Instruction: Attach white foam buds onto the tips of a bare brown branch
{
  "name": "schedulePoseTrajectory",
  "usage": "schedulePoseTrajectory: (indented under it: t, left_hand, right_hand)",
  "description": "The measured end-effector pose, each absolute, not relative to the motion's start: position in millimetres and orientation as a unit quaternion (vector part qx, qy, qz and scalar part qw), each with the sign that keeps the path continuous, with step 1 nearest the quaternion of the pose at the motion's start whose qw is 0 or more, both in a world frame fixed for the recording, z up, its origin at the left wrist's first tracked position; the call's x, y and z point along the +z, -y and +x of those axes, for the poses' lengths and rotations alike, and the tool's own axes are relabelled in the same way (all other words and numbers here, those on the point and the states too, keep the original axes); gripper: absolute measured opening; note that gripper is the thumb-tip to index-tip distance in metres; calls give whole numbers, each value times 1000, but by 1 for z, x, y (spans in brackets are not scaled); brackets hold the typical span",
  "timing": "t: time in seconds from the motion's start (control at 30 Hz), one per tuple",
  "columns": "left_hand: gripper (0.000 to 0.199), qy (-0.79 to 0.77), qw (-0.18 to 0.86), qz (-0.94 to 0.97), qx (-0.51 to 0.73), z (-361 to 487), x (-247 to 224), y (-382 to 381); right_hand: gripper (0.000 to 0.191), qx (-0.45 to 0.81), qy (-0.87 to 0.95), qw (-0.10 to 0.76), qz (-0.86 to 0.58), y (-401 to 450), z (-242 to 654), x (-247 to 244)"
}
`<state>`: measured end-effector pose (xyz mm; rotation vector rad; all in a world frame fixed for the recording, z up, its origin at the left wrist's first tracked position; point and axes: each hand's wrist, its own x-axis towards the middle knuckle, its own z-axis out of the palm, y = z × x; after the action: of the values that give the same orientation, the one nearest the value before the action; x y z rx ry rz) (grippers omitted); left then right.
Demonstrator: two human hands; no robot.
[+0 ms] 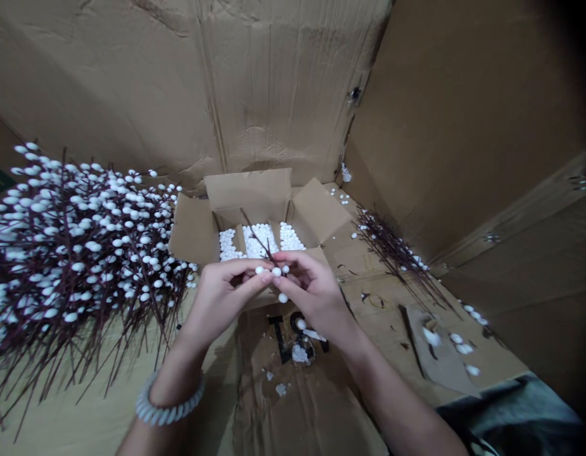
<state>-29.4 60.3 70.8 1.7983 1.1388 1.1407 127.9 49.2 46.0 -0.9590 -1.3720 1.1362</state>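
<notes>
In front of the box, both hands meet around a dark brown twig that carries several white foam balls. My left hand is closed, thumb and fingers pinching at the balls on the twig's left side. From the other side, my right hand pinches the twig; one ball hangs just below its thumb. The exact contact of the fingertips is partly hidden. Just behind the hands stands an open cardboard box, with loose white balls lying in its divided compartments.
A large heap of finished-looking berry branches lies at left. On the right is a bundle of bare dark twigs, near a cardboard scrap with white lumps. Tall cardboard walls enclose the back and right. Glue-like flakes lie in front.
</notes>
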Motion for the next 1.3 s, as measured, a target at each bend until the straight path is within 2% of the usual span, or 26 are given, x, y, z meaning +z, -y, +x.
schedulePoseTrajectory:
  t: [0.33, 0.5, 1.03, 1.3]
  left_hand:
    - [23, -477, 364, 629, 494, -32, 65, -62]
    - [20, -468, 388, 615, 502, -31, 66, -61]
    - [24, -373, 575, 545, 483, -34, 62, -64]
    - [20, -348, 616, 528, 470, -31, 62, -64]
  right_hand:
    - [19, 516, 524, 540, -410, -49, 126, 45]
    - [12, 512, 532, 544, -398, -48, 126, 48]
    - [6, 470, 556, 553, -405, -43, 126, 51]
    - [8, 436, 572, 556, -416, -42, 127, 50]
